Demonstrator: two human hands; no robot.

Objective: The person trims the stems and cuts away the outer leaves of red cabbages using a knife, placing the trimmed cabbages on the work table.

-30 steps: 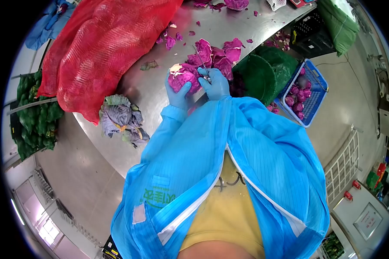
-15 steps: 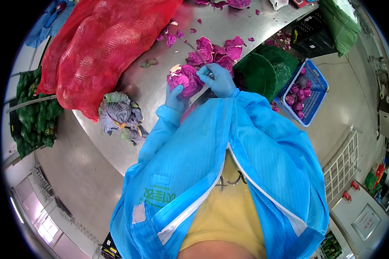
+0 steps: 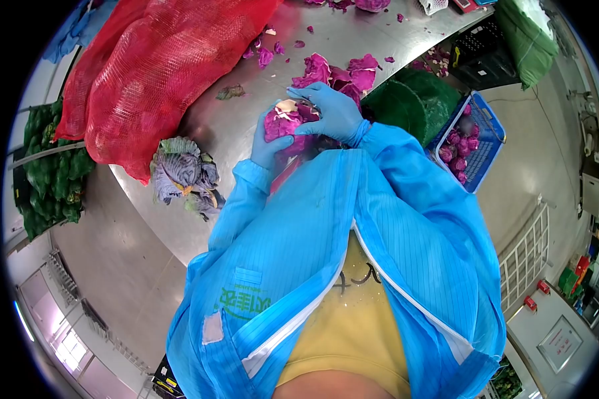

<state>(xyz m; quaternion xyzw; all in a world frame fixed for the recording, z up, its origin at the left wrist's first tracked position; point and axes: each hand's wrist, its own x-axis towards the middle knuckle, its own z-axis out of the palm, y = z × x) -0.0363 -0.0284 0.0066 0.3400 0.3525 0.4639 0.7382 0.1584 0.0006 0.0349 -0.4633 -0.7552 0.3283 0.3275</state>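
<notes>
Purple cabbage (image 3: 281, 126) held above near tabletop (image 3: 209, 120) edge, pale cut base facing up. Left hand (image 3: 266, 145) cups left side, likely steadying. Right hand (image 3: 336, 114) grips right side, thumb and fingers bracketing it; can't tell if tool in palm. Loose leaves (image 3: 317, 70) just beyond. Right: green bin (image 3: 396, 106), contents hidden; blue basket (image 3: 489, 143) holds small purple heads (image 3: 458, 149). Far left: bulging red mesh sack (image 3: 163, 80), contents unclear.
</notes>
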